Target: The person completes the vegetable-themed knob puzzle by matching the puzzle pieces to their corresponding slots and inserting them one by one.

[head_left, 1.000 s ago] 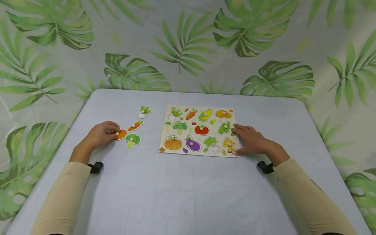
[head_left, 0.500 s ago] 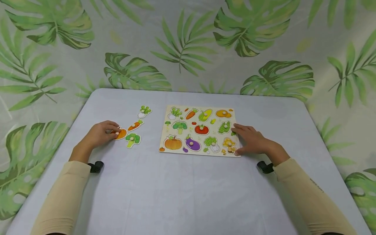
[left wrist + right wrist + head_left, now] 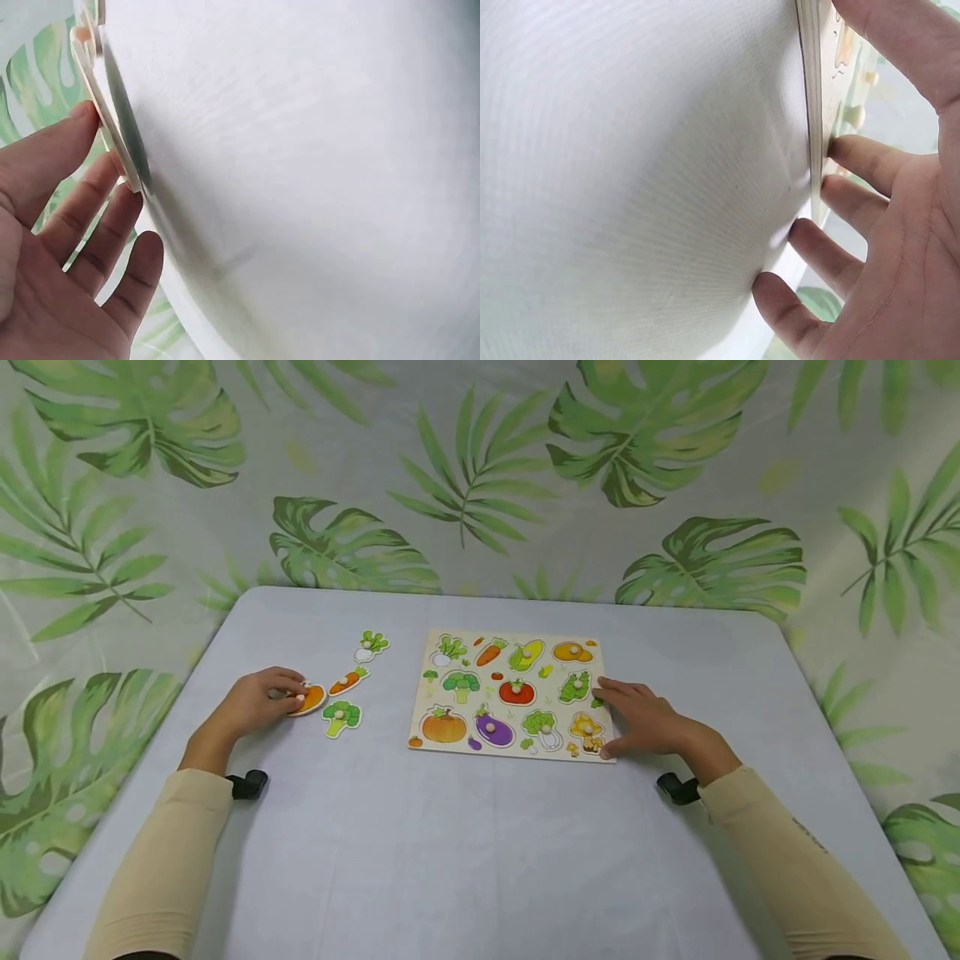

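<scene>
In the head view my left hand pinches an orange pumpkin puzzle piece by its knob. The left wrist view shows this pumpkin piece edge-on, its near side tilted up off the cloth. Close by lie a broccoli piece, a carrot piece and a radish piece, each with a small knob. My right hand rests at the right edge of the wooden vegetable puzzle board, fingers spread. In the right wrist view its fingertips touch the board's edge and the cloth.
On the board, knobbed pieces such as a tomato and an eggplant sit in their slots. The pumpkin, broccoli, carrot and radish slots show printed pictures without knobs. A white cloth covers the table; a leaf-patterned curtain hangs behind.
The pumpkin piece now shows more of its face and tilts slightly at my left fingers. My right hand stays on the board's edge.
</scene>
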A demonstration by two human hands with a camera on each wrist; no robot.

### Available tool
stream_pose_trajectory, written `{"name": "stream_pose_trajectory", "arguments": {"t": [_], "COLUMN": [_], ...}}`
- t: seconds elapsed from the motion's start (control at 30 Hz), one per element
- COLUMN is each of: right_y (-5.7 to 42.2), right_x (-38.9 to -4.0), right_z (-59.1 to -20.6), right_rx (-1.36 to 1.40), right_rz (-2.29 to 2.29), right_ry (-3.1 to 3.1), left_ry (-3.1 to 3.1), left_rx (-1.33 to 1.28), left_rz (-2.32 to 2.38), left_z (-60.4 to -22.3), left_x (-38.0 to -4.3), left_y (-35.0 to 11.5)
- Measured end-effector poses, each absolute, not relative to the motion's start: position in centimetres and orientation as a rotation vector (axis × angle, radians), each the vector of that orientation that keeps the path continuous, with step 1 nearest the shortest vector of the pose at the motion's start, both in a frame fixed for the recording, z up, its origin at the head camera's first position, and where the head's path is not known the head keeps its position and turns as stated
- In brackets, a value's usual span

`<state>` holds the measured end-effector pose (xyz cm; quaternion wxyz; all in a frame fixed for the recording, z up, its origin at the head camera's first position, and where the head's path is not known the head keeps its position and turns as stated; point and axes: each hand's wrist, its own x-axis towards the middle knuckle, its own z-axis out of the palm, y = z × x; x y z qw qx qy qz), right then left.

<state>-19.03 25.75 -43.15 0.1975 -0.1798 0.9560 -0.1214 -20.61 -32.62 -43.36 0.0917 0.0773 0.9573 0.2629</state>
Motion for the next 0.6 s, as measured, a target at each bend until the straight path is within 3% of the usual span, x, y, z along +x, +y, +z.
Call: {"name": "stream_pose_trajectory", "arguments": {"t": [0.6], "right_y": [26.0], "right_x": [-19.0], "right_z": [-43.2], "right_rx": [-0.539], "right_rz": [-0.360], "right_ry": [2.680], "left_ry": [2.909], "left_rx": [0.418], "left_rz": [0.935], "left_z": [-41.4], "left_x": [-20.4], "left_y": [-29.2]}}
